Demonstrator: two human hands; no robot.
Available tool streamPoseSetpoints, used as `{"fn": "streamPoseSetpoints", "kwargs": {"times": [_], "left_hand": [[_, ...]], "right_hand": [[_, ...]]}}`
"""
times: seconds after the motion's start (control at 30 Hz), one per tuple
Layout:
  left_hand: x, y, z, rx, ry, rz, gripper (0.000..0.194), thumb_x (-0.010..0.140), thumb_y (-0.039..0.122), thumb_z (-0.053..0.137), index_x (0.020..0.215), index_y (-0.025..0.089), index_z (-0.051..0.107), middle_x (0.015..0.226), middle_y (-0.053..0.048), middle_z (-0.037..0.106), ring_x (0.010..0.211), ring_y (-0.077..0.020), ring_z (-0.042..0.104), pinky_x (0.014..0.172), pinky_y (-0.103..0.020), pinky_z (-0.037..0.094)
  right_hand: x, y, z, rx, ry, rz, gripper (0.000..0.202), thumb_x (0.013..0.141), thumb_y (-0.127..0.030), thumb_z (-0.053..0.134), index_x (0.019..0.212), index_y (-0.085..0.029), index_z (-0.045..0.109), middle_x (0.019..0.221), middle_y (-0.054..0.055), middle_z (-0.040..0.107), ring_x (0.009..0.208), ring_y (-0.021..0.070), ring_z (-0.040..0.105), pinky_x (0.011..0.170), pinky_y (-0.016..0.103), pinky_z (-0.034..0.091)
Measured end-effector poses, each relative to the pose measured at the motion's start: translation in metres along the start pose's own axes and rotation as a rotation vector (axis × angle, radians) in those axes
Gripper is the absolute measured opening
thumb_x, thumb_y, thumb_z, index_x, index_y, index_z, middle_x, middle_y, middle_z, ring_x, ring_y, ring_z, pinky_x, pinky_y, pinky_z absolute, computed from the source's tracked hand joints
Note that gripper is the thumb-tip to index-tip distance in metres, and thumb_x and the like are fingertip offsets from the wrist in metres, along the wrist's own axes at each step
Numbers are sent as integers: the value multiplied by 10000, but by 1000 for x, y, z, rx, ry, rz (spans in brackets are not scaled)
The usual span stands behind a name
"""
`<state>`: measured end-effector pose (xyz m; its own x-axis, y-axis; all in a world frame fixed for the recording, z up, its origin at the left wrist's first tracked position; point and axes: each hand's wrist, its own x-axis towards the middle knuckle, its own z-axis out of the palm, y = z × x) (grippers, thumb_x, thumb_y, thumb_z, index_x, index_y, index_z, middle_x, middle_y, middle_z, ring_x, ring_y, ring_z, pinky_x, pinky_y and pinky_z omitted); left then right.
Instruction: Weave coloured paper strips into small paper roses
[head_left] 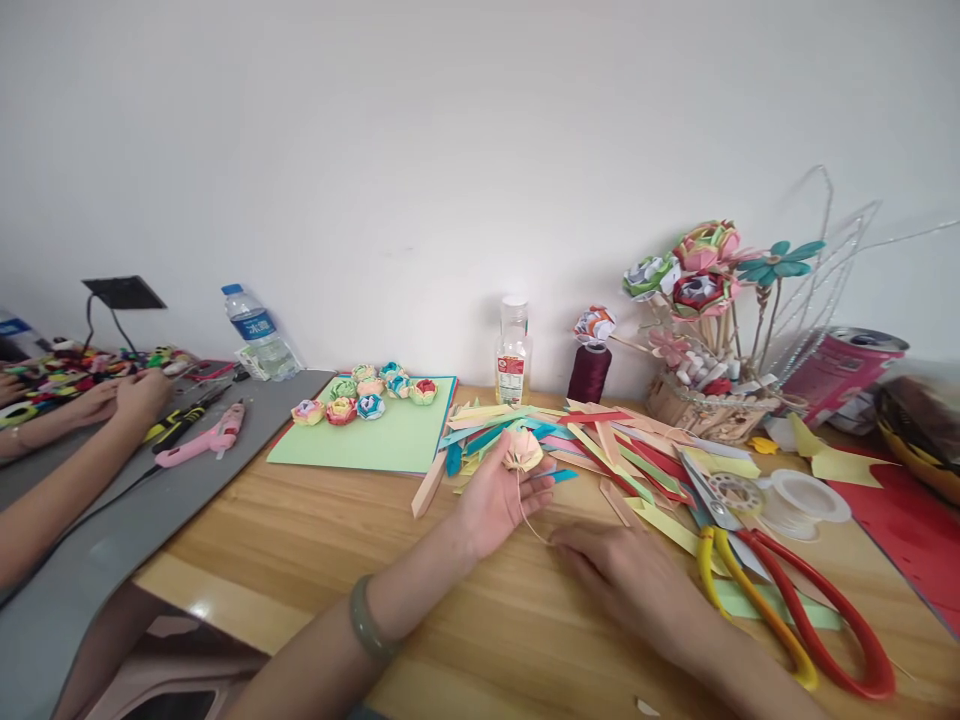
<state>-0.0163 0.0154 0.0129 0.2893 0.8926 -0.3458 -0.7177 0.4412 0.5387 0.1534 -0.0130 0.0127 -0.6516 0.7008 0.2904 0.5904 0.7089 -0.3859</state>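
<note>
A small cream and pink folded-paper flower point(523, 452) rests in my left hand point(486, 505), gripped between thumb and fingers with the other fingers partly spread. A thin pale thread point(528, 518) hangs from the flower and runs down to my right hand point(630, 570), whose fingertips are pinched on its end. Behind my hands lies a pile of coloured paper strips point(592, 445). Several finished-looking paper flowers point(341, 409) sit on a light green sheet point(360, 453) to the left.
Large scissors point(799, 600) with red and yellow handles lie at right, beside a thread spool point(806, 500). A clear bottle point(512, 355), a dark red thread cone point(589, 373) and a flower basket point(709, 410) stand along the wall. At left, a co-worker's arms point(82, 460) reach near a pink glue gun point(206, 438).
</note>
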Motion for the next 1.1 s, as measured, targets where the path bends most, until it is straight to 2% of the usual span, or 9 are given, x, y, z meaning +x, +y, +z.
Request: {"fn": "streamPoseSetpoints", "kwargs": {"times": [0.1, 0.2, 0.3, 0.53, 0.7, 0.83, 0.9, 0.97, 1.1], "left_hand": [[-1, -2, 1, 15, -68, 6, 394, 810, 474, 478, 958, 125, 587, 884, -90, 671, 688, -140, 632, 660, -246, 482], [-3, -8, 2, 16, -166, 2, 383, 829, 455, 458, 991, 138, 599, 900, -78, 668, 709, -136, 628, 651, -238, 473], [-6, -15, 5, -1, -250, -50, 406, 848, 461, 412, 972, 134, 616, 892, -74, 656, 731, -125, 608, 636, -225, 456], [-11, -22, 8, 65, -324, -85, 406, 831, 489, 415, 1060, 203, 589, 971, -74, 607, 831, -163, 557, 630, -261, 425], [-11, -19, 5, 133, -349, 6, 370, 810, 440, 496, 1067, 188, 583, 1063, -92, 582, 901, -171, 550, 756, -291, 423], [-12, -13, 5, 265, -340, 111, 399, 748, 301, 628, 1127, 215, 537, 993, -68, 601, 870, -169, 575, 783, -309, 430], [-13, -10, 6, 329, -307, 158, 515, 689, 212, 689, 1166, 249, 499, 954, -41, 600, 799, -145, 580, 744, -293, 443], [-13, -8, 7, 401, -250, 227, 557, 630, 152, 725, 1135, 258, 516, 964, -24, 587, 768, -126, 567, 721, -273, 448], [-11, -9, 8, 538, -191, 395, 472, 589, 127, 740, 1021, 226, 578, 1006, -23, 587, 902, -160, 545, 778, -265, 436]], "right_hand": [[-1, 8, -7, -139, 272, 61, 238, 874, -289, 437, 1007, -214, 620, 966, 70, 662, 662, 172, 647, 511, 272, 481], [1, 11, -12, -308, 485, -128, 319, 857, -213, 483, 1170, -195, 541, 1119, 91, 624, 981, 218, 597, 767, 329, 493], [4, 11, -9, -478, 411, -352, 404, 863, -203, 481, 1266, -191, 462, 1212, 60, 584, 1207, 229, 433, 982, 395, 353], [5, 16, -2, -560, 322, -341, 492, 905, -308, 406, 1360, -141, 321, 1341, 71, 458, 1319, 211, 254, 1078, 418, 167], [5, 14, -1, -432, 309, -310, 586, 898, -280, 419, 1413, -157, 169, 1348, 80, 449, 1329, 201, 232, 1078, 431, 180], [4, 13, -2, -207, 254, -172, 574, 912, -288, 371, 1420, -191, 123, 1417, 102, 336, 1324, 214, 246, 1042, 458, 268], [4, 13, -4, -38, 329, -50, 525, 913, -298, 365, 1398, -212, 186, 1416, 112, 331, 1306, 226, 283, 1011, 459, 322], [4, 13, -6, 156, 415, 95, 420, 907, -321, 383, 1314, -226, 340, 1318, 116, 455, 1216, 236, 417, 944, 435, 402], [8, 10, -9, 560, 252, 284, 263, 889, -377, 415, 1023, -193, 547, 909, 72, 644, 805, 192, 620, 693, 327, 521]]}}
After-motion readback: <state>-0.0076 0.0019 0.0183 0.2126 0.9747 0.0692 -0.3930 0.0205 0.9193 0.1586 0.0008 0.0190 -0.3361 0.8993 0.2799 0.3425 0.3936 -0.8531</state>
